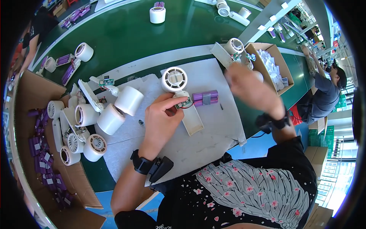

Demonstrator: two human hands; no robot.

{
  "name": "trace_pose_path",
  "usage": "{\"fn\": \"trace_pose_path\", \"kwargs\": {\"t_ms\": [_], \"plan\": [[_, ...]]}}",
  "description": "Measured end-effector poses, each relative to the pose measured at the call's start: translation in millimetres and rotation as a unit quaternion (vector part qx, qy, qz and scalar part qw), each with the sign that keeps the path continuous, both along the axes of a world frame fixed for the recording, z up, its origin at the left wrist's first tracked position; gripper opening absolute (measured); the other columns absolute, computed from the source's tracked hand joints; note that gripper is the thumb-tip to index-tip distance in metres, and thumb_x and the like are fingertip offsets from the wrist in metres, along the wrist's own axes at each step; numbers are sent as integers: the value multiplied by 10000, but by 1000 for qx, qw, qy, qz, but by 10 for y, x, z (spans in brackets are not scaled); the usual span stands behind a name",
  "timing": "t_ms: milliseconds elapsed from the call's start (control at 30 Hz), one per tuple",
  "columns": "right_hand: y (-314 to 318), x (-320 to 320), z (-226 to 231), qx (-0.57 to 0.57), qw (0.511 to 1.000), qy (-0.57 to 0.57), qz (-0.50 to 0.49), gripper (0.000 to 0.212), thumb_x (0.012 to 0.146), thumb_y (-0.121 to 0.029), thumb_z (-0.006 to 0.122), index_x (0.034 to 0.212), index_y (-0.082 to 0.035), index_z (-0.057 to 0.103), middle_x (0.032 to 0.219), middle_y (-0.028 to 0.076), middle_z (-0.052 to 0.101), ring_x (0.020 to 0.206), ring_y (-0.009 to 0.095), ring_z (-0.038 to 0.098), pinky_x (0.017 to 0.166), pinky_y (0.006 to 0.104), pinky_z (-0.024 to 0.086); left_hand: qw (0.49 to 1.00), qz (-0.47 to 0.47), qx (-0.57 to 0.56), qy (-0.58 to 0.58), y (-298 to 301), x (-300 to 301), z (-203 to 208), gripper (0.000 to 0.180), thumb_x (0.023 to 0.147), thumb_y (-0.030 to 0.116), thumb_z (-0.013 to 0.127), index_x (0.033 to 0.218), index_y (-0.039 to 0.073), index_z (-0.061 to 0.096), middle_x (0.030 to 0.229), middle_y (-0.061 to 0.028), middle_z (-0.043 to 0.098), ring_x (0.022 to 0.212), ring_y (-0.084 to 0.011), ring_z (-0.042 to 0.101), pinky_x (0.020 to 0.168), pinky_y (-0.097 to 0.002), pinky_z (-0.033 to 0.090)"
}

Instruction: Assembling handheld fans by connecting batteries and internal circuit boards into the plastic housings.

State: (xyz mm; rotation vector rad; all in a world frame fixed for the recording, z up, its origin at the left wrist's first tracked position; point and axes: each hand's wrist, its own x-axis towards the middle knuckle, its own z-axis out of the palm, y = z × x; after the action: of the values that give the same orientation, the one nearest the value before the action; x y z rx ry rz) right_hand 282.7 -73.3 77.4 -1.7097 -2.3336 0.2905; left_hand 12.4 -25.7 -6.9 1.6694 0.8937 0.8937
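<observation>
My left hand (162, 118) pinches a small green circuit board (184, 102) with thumb and forefinger. The board lies at the neck of a white handheld fan, between its round fan head (174, 79) and the open handle shell (193, 122). Red and dark wires run from the board toward a purple two-cell battery pack (206, 98) with a grey band, lying just right of it. My right hand (246, 86) is smeared by motion, over the right edge of the pale work mat (217, 133). Beyond it sits another white fan part (234, 46) with a green board.
Several white fan housings (111, 119) crowd the mat's left side. Further left, a cardboard box (82, 179) holds purple battery packs. A carton of white slips (270, 65) stands at right. More fan parts (157, 14) sit on the green table (126, 38). Other people work at both sides.
</observation>
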Motion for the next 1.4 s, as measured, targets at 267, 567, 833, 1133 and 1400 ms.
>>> {"fn": "trace_pose_path", "kwargs": {"t_ms": [267,567,833,1133,1400], "plan": [[325,670,736,24,966,-93,-241,273,877,-192,600,1081,-11,619,955,175,668,852,342,652,790,378,502,999,10,-29,10,-1,12,65,331,725,-48,641,1019,80,724,1034,-95,664,668,-142,625,619,-241,507],[4082,1522,302,216,900,-296,-236,256,768,-178,586,960,-43,689,925,210,673,873,388,635,795,464,505,999,-2,-52,3,2,35,11,322,733,-35,655,1016,101,726,1038,-103,648,687,-179,641,617,-270,520],[3748,2304,-567,32,879,-414,-234,273,801,-199,587,1009,-53,688,1030,204,662,962,386,626,832,441,504,999,-4,-46,10,13,-22,77,315,732,-41,661,1006,95,733,999,-104,639,647,-157,621,590,-260,506],[3845,3593,-500,-31,819,-427,-383,321,816,-246,604,1066,-61,683,1125,197,655,1035,381,625,874,418,502,999,-4,-45,-7,49,32,34,322,726,-46,662,1004,102,728,1030,-103,627,696,-187,640,621,-284,523],[4588,3885,-701,49,944,-150,-288,385,810,-342,603,1082,-81,682,1093,201,665,990,357,647,887,417,500,997,-23,-70,-11,7,37,80,321,726,-38,657,1010,102,711,1074,-127,609,760,-244,650,678,-336,544]]}}
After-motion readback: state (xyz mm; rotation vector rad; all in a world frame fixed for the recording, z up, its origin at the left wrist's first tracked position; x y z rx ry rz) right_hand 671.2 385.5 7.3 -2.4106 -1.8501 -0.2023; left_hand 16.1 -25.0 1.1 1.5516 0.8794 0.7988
